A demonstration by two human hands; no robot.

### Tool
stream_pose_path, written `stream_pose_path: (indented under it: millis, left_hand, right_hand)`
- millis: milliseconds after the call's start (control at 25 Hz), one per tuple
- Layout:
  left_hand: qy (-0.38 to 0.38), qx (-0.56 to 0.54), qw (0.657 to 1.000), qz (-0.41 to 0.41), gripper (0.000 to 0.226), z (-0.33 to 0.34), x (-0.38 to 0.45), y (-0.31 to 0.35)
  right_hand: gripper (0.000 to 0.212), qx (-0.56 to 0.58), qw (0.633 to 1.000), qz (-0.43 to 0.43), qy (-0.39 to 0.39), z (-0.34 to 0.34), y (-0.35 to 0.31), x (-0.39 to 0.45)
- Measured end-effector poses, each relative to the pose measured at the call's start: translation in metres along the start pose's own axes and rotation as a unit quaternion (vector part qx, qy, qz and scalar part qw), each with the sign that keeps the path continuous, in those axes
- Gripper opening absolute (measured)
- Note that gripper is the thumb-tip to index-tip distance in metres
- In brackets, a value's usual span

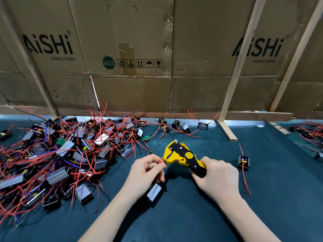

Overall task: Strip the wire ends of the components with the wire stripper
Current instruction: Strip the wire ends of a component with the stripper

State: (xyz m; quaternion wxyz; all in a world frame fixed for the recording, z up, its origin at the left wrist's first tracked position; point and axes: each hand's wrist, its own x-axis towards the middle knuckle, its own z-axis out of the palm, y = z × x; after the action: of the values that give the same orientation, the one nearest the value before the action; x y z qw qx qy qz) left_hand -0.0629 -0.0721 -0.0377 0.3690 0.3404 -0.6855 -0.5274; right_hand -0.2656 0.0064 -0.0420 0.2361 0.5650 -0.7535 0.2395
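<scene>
Mid-frame, our left hand (146,169) pinched a red wire (161,161) w/ its end fed into the stripper (181,157), its component (154,192) dangling below the palm. Right hand (218,177) gripped the handles, ready to squeeze. Unstripped pile (66,151) lay at left on the surface (192,215), within reach.

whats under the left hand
A component with a grey face and a yellow stripe sticks out below the left hand, over the green mat. Its upper part is hidden by the palm. The fingers pinch a red wire.
</scene>
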Motion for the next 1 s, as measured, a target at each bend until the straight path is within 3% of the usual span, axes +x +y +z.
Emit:
stream_pose_path:
  millis: [160,440,760,1000]
  left_hand:
    - [-0.006,-0.003,1.0,-0.009,0.016,0.001,-0.001,0.002]
    - [-0.024,-0.004,1.0,-0.009,0.022,0.003,-0.002,0.004]
    - [-0.029,-0.006,1.0,-0.006,0.023,0.004,-0.002,0.006]
    - [-0.027,-0.005,1.0,-0.009,0.024,0.003,-0.002,0.007]
  right_hand:
    - [0.047,-0.024,1.0,-0.006,0.009,0.005,0.007,-0.002]
    - [0.051,-0.001,0.998,0.058,0.027,0.007,0.016,0.002]
    - [0.047,0.023,1.0,-0.012,0.003,0.005,0.005,-0.002]
    - [0.046,0.032,0.999,-0.012,0.002,0.004,0.003,-0.003]
